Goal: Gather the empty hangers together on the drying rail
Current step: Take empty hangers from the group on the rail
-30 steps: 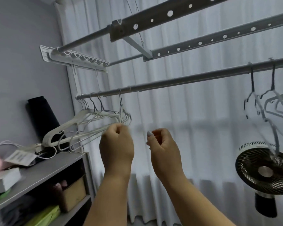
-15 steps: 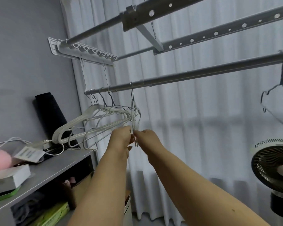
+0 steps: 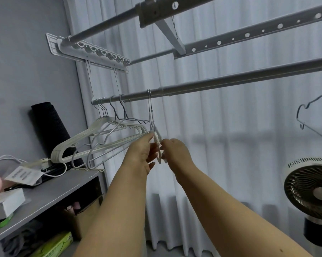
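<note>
Grey shelf (image 3: 50, 193) near left with white box (image 3: 7, 204), cables, black roll (image 3: 50, 127) behind; fan (image 3: 310, 190) at right, white curtain (image 3: 221, 127) at back. Left hand (image 3: 140, 154) and right hand (image 3: 175, 153) both in pinching grip on wire hanger (image 3: 152, 125), hooked on drying rail (image 3: 221, 83). Bunched hangers (image 3: 100, 134) just left on same rail, lone hanger (image 3: 315, 108) far right.

No text can be read: the white tag (image 3: 22, 175) on the desk (image 3: 67, 190) bears dark printed lines (too blurred to read), as does the green box (image 3: 53, 245).
</note>
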`<action>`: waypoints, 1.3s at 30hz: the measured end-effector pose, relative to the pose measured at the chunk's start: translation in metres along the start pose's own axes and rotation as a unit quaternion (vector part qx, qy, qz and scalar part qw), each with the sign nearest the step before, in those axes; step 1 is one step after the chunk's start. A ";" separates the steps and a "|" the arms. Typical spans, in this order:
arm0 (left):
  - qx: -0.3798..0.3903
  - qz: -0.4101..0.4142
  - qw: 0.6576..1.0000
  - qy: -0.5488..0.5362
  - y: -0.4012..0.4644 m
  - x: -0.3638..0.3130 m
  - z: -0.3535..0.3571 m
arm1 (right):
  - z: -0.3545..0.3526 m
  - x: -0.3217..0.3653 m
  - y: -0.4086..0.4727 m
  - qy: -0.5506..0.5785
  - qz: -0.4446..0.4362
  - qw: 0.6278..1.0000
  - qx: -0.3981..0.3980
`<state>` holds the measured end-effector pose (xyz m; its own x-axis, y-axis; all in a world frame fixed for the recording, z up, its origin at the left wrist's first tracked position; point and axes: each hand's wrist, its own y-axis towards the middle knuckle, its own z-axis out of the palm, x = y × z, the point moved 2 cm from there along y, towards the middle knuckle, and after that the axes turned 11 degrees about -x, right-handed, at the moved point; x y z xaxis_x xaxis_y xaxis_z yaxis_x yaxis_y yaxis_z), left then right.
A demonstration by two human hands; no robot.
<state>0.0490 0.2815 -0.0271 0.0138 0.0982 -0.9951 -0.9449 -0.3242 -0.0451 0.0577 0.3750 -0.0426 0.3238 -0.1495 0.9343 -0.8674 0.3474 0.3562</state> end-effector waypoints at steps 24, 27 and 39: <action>-0.235 0.306 0.902 0.195 -0.013 -0.009 0.015 | -0.032 -0.002 0.010 -0.270 -0.216 0.925 -0.158; -0.247 0.333 0.887 0.202 -0.022 -0.010 0.017 | -0.038 0.000 0.007 -0.269 -0.231 0.919 -0.173; -0.210 0.377 0.874 0.221 -0.042 -0.003 0.040 | -0.079 -0.003 -0.005 -0.268 -0.210 0.917 -0.207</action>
<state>0.0755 0.3329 -0.0183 -0.3497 -0.6355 -0.6884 -0.5368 -0.4663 0.7031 0.0907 0.4474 -0.0456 0.2686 -0.7455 0.6100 -0.4553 0.4598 0.7624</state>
